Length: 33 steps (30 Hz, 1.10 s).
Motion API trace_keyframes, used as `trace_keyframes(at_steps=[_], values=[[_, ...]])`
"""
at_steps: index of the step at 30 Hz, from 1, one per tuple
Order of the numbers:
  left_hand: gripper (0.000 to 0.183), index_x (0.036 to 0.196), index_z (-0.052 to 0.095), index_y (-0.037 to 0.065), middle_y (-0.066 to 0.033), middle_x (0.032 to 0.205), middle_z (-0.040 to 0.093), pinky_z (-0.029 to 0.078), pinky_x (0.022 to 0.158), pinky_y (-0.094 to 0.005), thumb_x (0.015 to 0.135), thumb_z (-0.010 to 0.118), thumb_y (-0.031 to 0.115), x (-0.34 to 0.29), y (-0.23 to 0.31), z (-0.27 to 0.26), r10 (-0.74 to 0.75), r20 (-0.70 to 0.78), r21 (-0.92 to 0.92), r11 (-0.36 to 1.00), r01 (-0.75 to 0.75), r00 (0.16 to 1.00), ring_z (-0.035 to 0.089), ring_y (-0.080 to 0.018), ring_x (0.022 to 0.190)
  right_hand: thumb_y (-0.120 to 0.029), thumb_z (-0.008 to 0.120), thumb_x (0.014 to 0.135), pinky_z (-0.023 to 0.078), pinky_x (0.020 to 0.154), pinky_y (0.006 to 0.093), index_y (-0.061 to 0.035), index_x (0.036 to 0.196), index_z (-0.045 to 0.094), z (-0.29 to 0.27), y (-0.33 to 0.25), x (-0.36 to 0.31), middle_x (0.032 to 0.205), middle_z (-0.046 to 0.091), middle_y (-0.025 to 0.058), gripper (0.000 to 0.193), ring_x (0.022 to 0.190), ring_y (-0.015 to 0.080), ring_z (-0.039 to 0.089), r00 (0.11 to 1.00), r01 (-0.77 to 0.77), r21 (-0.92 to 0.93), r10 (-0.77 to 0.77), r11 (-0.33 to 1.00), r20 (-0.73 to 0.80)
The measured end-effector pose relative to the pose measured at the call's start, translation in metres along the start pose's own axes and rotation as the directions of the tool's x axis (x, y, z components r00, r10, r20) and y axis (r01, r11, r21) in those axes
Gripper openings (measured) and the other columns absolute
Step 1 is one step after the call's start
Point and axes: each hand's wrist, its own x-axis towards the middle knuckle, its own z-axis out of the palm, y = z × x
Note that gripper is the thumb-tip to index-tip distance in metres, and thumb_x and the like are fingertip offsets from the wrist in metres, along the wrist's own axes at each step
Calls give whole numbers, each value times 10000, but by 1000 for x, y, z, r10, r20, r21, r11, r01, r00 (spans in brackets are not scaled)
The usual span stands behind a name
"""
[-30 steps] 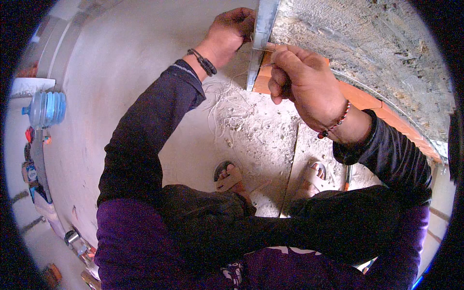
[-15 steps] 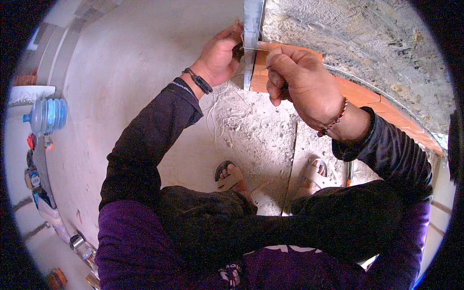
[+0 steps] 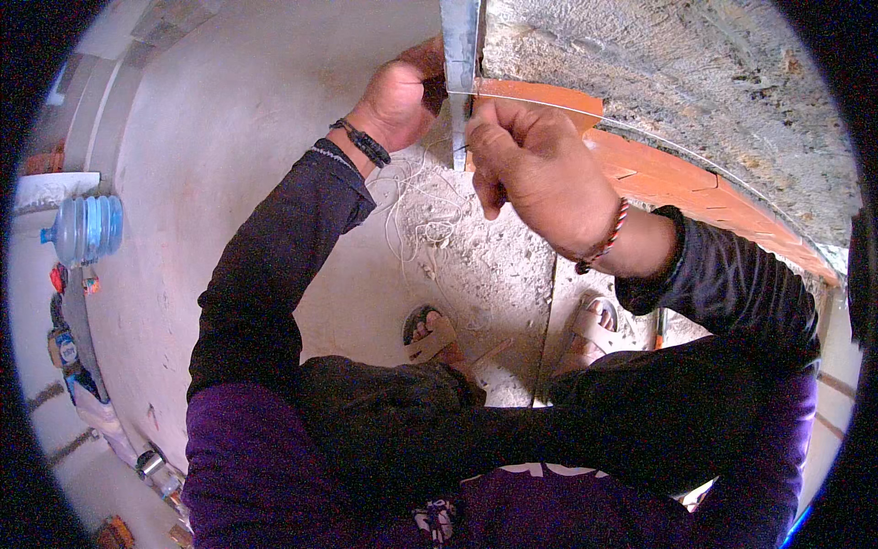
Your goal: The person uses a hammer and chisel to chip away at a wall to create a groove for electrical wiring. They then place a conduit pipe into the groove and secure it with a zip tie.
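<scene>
A grey metal bar (image 3: 459,55) stands upright at the end of the orange brick row (image 3: 654,169). My left hand (image 3: 398,105) is closed at the bar's left edge; its fingertips are hidden, and what they hold cannot be made out. On the other side, my right hand (image 3: 540,169) is closed in a pinch close to the bar. A thin dark nail-like piece (image 3: 461,148) pokes out from its fingers. White string (image 3: 540,99) crosses the bar and stretches right above the bricks. Loose loops of string (image 3: 402,206) lie below my left hand.
A rough grey mortared surface (image 3: 658,73) borders the bricks at right. My sandalled feet (image 3: 434,334) stand on the dusty floor. Far left are a blue water jug (image 3: 87,229), cloth items and a metal cup-like thing (image 3: 155,468). An orange-tipped rod (image 3: 659,329) is by my right knee.
My right hand has moved left and slightly down, up to the bar. The string now shows taut across the bar and along the bricks. The bar sits a little further left in view.
</scene>
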Motion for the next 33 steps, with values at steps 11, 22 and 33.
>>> trace_keyframes(at_steps=[11,22,33], values=[[282,1170,526,65,-24,1049,620,461,888,-334,941,497,228,-5,5,-10,-25,-50,28,999,26,998,589,-164,951,-167,512,927,406,412,235,-30,770,517,35,14,14,558,502,18,208,447,88,477,985,96,214,-62,972,-160],[272,1145,510,-43,-108,1145,554,420,909,-310,931,471,120,-75,-2,27,285,-221,185,951,-247,933,541,-167,1028,-191,546,892,412,442,274,-16,718,582,47,19,29,569,540,62,249,459,122,494,965,108,365,-9,924,-264],[176,963,590,-9,-29,898,597,440,743,-228,940,533,155,-64,4,54,414,-487,430,880,-202,769,537,-84,814,-221,537,862,486,576,348,9,762,642,41,18,41,612,614,155,272,551,241,599,973,132,225,-84,965,-214]])
